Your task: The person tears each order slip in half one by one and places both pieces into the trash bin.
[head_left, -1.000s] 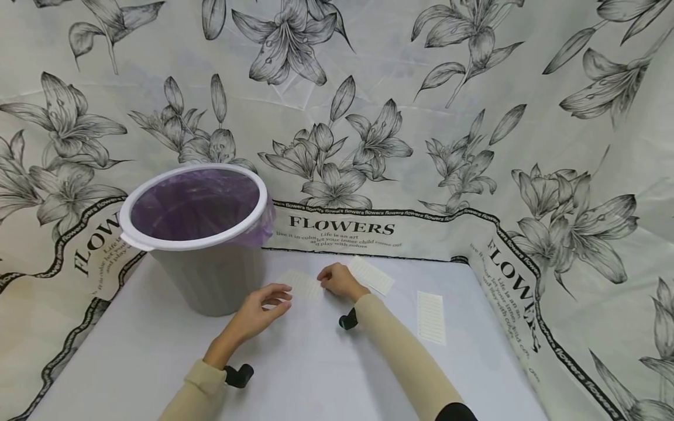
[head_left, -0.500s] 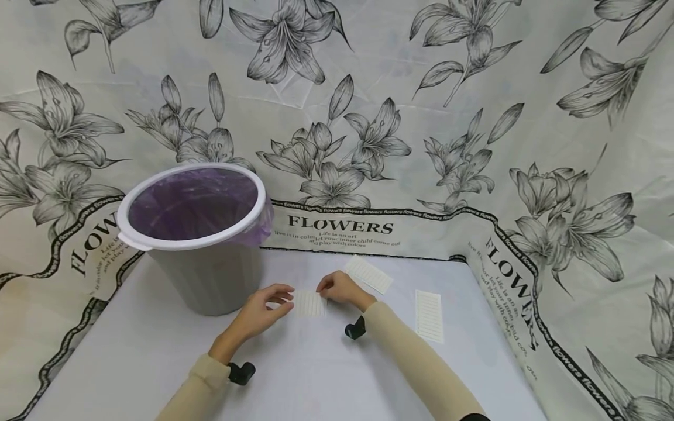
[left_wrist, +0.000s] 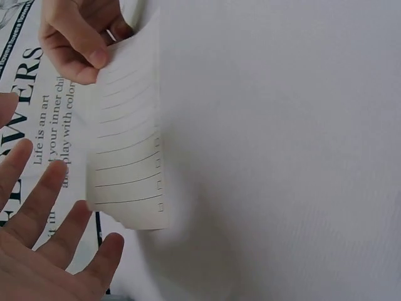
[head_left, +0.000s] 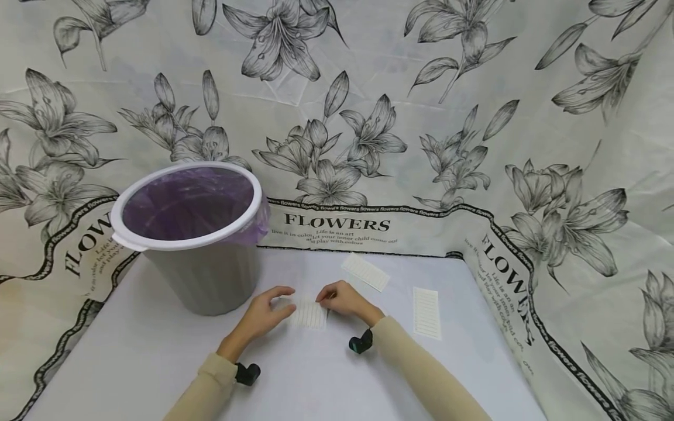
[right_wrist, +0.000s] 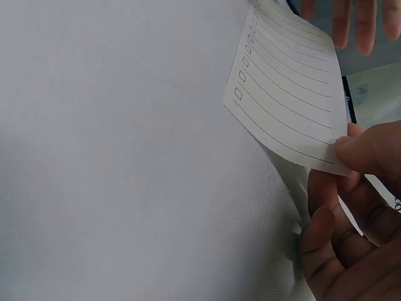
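A small lined checklist sheet (head_left: pixel 309 316), with a column of little boxes along one edge, hangs slightly bowed over the white table. My right hand (head_left: pixel 348 299) pinches one corner of it between thumb and fingers, plainly seen in the right wrist view on the checklist sheet (right_wrist: pixel 288 94). At the sheet's other end is my left hand (head_left: pixel 263 314), its fingers spread and relaxed. In the left wrist view one fingertip of the left hand (left_wrist: pixel 44 244) comes right up to the sheet's torn-looking corner; whether it touches, I cannot tell.
Two more lined sheets lie on the table: a slanted sheet (head_left: pixel 365 271) at the back and an upright sheet (head_left: pixel 426 313) at the right. A grey bin (head_left: pixel 210 283) with a white rim and purple liner stands back left. Flowered cloth (head_left: pixel 337 231) rises behind.
My right hand has drawn the checklist sheet up off the table and a little nearer to me. The left hand has shifted only slightly, its fingers spreading wider.
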Tool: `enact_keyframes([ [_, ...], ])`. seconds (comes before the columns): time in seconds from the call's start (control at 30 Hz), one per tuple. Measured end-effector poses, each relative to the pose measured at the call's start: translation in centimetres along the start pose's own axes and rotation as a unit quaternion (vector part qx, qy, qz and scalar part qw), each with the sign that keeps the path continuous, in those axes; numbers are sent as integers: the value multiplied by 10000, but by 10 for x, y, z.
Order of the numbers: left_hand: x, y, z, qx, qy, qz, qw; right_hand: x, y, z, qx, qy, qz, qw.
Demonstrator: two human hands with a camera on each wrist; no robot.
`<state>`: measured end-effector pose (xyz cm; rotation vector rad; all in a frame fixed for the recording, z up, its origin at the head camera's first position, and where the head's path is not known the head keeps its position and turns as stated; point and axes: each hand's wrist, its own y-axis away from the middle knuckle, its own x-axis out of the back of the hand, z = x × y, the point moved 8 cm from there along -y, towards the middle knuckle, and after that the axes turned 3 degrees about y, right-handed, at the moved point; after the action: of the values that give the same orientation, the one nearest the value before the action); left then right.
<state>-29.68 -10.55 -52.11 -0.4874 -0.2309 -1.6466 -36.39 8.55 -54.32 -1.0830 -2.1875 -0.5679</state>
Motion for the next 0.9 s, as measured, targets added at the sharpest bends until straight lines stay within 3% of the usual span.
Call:
enact_keyframes([
  [0.5, -23, -3, 3, -170, -81, -218, 9996, 8, 27, -12, 288, -233, 298, 9989],
  [0.9, -32, 1, 7, -271, -342, -339, 9985, 11, 40, -19, 354, -453, 334, 9978],
])
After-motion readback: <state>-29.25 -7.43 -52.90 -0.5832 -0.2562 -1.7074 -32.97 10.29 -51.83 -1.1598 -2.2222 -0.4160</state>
